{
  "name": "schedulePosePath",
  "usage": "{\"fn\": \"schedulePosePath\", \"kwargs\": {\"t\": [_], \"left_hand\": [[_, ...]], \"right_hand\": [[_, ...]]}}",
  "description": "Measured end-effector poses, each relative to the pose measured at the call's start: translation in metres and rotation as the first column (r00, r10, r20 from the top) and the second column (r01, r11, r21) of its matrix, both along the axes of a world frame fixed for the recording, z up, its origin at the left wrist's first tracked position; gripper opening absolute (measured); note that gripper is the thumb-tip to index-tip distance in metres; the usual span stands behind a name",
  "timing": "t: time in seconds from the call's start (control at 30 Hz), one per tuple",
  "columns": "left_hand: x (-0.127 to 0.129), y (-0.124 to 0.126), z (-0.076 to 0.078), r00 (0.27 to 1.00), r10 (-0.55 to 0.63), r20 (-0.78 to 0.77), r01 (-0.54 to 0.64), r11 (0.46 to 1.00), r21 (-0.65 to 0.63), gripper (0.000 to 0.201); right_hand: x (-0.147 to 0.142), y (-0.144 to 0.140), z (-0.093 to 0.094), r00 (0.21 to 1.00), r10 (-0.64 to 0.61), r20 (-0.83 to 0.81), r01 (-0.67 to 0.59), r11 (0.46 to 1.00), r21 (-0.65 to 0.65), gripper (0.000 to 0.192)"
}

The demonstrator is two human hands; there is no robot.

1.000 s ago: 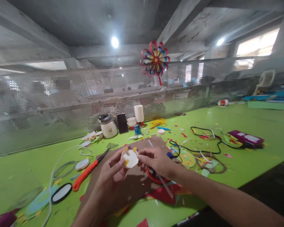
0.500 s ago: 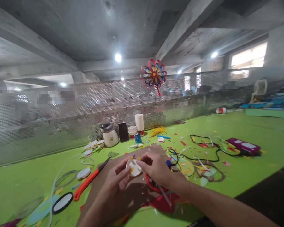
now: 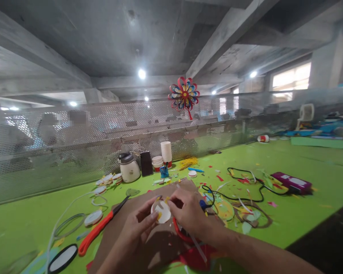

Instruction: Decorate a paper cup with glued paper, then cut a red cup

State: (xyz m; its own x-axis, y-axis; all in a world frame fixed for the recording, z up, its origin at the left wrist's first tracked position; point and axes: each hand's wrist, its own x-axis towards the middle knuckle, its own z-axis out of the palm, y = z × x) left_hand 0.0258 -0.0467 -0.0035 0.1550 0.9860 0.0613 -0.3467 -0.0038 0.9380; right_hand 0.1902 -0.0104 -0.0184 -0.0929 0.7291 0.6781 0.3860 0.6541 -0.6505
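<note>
Above the brown board [image 3: 122, 232], my left hand [image 3: 138, 225] holds a small white paper disc [image 3: 163, 216] by its left side, thumb on its face. Several yellow bits sit around the disc's edge. My right hand [image 3: 187, 211] is closed in a pinch at the disc's upper right edge, where a small yellow piece shows by the fingertips. Partly hidden under my right hand lies a red curved object [image 3: 179, 233], with a translucent stick [image 3: 198, 249] beside it. An orange-handled knife [image 3: 95, 233] lies left of my left hand.
Paper scraps and a black cable [image 3: 246, 199] run right toward a purple box [image 3: 293, 182]. A white jug [image 3: 129, 169], a dark phone-like slab [image 3: 146, 163] and stacked paper cups [image 3: 166, 152] stand at the back. A perforated screen [image 3: 108, 129] bounds the green table; a paper pinwheel flower [image 3: 185, 94] rises there.
The view has tilted and shifted slightly, so the table things sit lower and a little left. Both hands keep nearly the same hold on the disc.
</note>
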Motion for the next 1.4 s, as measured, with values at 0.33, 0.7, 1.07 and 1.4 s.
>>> {"fn": "schedulePosePath", "kwargs": {"t": [0.33, 0.7, 1.07, 1.4], "left_hand": [[0.003, -0.003, 0.003, 1.000, -0.018, 0.017, 0.019, 0.999, -0.042, 0.035], [0.002, -0.004, 0.001, 0.999, -0.004, 0.032, 0.006, 0.998, -0.058, 0.045], [0.004, -0.004, -0.001, 0.999, -0.027, 0.042, 0.029, 0.999, -0.046, 0.044], [0.000, 0.001, -0.007, 0.997, -0.054, 0.058, 0.057, 0.997, -0.044, 0.044]], "right_hand": [[0.002, -0.003, 0.006, 1.000, -0.007, 0.010, 0.007, 1.000, -0.021, 0.014], [-0.003, 0.000, -0.003, 0.998, -0.024, -0.065, 0.023, 0.999, -0.028, 0.012], [-0.002, 0.003, -0.005, 0.993, 0.016, -0.114, -0.024, 0.997, -0.073, 0.013], [0.001, 0.005, -0.005, 0.991, 0.041, -0.124, -0.052, 0.995, -0.090, 0.014]]}}
